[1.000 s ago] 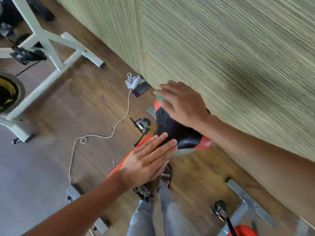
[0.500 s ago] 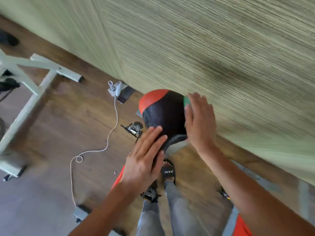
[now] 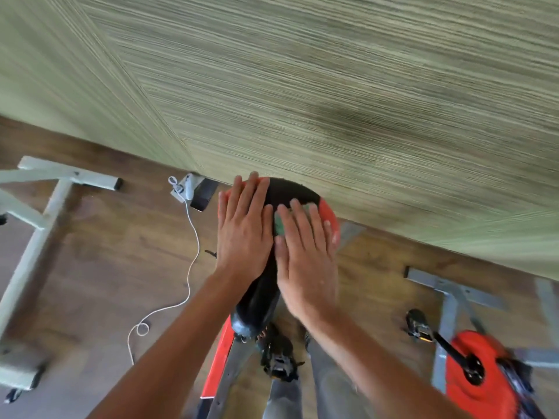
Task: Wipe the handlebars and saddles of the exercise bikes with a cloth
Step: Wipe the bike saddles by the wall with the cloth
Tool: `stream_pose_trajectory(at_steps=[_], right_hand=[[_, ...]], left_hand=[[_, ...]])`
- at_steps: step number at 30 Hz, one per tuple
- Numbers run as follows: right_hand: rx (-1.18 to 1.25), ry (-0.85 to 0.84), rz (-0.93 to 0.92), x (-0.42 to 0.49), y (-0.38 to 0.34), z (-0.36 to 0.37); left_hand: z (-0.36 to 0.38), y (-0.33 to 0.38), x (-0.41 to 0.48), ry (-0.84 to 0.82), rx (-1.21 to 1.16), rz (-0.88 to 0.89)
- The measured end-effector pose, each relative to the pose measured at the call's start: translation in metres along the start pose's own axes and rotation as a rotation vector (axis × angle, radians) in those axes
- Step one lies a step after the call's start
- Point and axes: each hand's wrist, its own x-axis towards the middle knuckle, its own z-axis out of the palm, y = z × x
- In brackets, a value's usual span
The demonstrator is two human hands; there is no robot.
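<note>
A black saddle [image 3: 290, 192] with red side panels sits on a red and grey exercise bike, close to the green wall. My left hand [image 3: 243, 231] lies flat on the saddle's left side with straight fingers. My right hand [image 3: 305, 252] lies flat on the right side and presses a green cloth [image 3: 279, 223] against the saddle. Only a small patch of the cloth shows between my hands. The saddle's narrow nose [image 3: 251, 316] points toward me.
The textured green wall [image 3: 332, 101] stands just behind the saddle. A white bike frame [image 3: 45, 219] is at the left. A white cable [image 3: 189, 267] runs across the wooden floor from a charger [image 3: 189, 189]. Another red bike with a pedal [image 3: 472, 364] stands at the right.
My left hand slid from the saddle's nose up onto its left rear. My right hand, with the cloth, moved from the far edge onto the right side. The view swung to face the wall.
</note>
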Motion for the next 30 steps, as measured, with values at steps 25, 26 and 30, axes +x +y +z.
stream_pose_trajectory(at_steps=[25,26,30], right_hand=[[0.26,-0.6,0.113,0.146,0.02,-0.04],[0.312,-0.482,0.204,0.127,0.032,-0.043],[0.618,0.061,0.541,0.045,0.044,-0.019]], left_hand=[[0.001,0.005,0.0,0.03,0.029,-0.006],[0.0,0.005,0.001,0.03,0.029,0.006],[0.002,0.004,0.001,0.04,0.031,0.019]])
